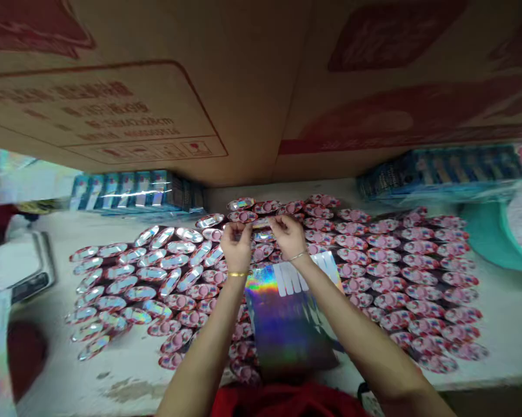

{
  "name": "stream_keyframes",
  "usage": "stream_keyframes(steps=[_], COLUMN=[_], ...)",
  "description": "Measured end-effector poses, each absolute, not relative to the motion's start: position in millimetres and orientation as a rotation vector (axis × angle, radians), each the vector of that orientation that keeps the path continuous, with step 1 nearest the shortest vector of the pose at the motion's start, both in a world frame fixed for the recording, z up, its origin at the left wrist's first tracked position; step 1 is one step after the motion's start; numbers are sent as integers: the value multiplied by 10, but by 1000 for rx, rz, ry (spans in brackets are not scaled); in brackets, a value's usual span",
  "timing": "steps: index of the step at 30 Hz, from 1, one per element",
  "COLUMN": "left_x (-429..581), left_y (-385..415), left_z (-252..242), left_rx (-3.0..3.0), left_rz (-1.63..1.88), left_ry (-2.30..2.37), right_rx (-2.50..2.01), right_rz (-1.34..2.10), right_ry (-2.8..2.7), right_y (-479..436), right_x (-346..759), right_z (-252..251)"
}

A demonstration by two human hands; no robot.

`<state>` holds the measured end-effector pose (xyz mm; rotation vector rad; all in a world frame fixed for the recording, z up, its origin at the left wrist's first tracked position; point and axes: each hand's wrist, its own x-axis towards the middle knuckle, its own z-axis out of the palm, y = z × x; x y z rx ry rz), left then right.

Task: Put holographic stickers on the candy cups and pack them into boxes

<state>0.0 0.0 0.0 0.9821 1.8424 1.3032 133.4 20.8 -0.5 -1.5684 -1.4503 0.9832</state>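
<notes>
My left hand and my right hand are raised side by side over the middle of a white table. Both have their fingers pinched on a small shiny oval piece stretched between them. Under my forearms stands a holographic rainbow packet with white letters. Around it, rows of pink and silver oval packets overlap across the table, spreading left and right. A gold bangle sits on my left wrist and a thin bracelet on my right.
A big cardboard box with red print hangs over the far side of the table. Shrink-wrapped blue box packs lie at the back left and back right. A teal tub is at the right; a scale-like device at the left.
</notes>
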Motion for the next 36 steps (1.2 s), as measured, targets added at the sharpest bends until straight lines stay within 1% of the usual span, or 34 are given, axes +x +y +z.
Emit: stream_keyframes(steps=[3, 6, 10, 16, 22, 24, 26, 28, 30, 33, 36], left_x=[78, 145, 196, 215, 201, 133, 28, -90, -186, -249, -223], left_y=[251, 434, 541, 542, 618, 577, 418, 137, -212, -678, -923], left_z=[-38, -76, -140, -254, -205, -115, 0, 116, 206, 254, 222], left_rx=[1186, 1348, 1444, 1498, 1472, 1522, 1692, 1897, 2060, 2172, 2171], left_rz=[1210, 1046, 800, 628, 641, 693, 673, 511, 280, 47, -19], left_ry=[1982, 2160, 2338, 2394, 2436, 2379, 2134, 1815, 1616, 1606, 1646], right_rx=[-1749, -1899, -1956, -1970, -1965, -1905, -1817, -1719, -1651, -1609, -1536], right_rz=[820, 644, 515, 460, 539, 552, 549, 564, 608, 685, 735], right_ry=[-1603, -1771, -1981, -2076, -1925, -1906, -1875, -1864, -1880, -1970, -2146], right_y=[475, 656, 739, 710, 747, 717, 600, 380, 77, -402, -738], right_x=[1407, 1441, 1419, 1355, 1389, 1452, 1546, 1649, 1732, 1783, 1766], right_z=[-67, -80, -79, -194, -267, -223, -141, -37, 58, 122, 78])
